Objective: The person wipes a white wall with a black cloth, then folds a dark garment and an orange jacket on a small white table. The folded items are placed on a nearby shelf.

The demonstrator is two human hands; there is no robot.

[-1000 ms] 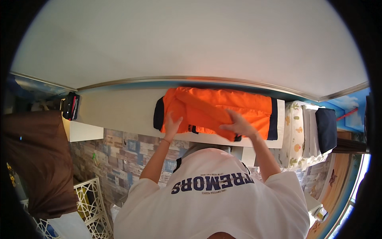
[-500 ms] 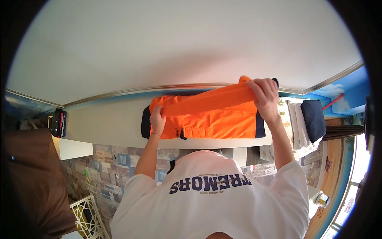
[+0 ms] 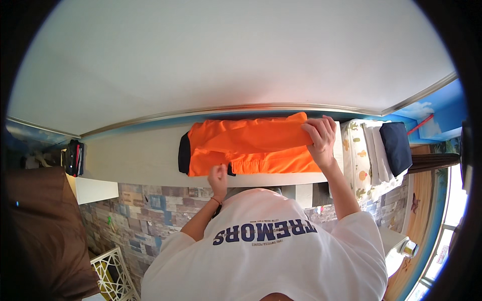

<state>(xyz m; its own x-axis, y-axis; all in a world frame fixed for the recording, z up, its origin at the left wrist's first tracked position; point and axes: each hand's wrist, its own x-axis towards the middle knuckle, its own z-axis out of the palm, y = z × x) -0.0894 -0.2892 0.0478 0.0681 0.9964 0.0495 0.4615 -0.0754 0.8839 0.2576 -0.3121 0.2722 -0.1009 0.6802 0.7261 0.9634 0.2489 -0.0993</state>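
A bright orange garment [image 3: 251,141] with a navy panel at its left end lies folded lengthwise on the long pale table. Its upper layer runs across as a broad strip along the far side. My right hand [image 3: 322,134] grips the right end of this strip, the fingers bent over the cloth. Close to the garment's near edge is my left hand [image 3: 217,178], its fingers curled in a loose fist. I see no cloth in it. A small dark patch [image 3: 231,169] shows on the near edge beside that hand.
To the right sit folded clothes: a white printed cloth [image 3: 359,160], pale pieces [image 3: 377,150] and a navy one [image 3: 395,148]. A dark stack [image 3: 75,158] stands at the table's far left. The wall [image 3: 241,60] rises right behind the table [image 3: 130,160].
My left hand has let go of the orange cloth and come nearer to me. My right hand has moved left and lower, bringing the strip's end down onto the garment.
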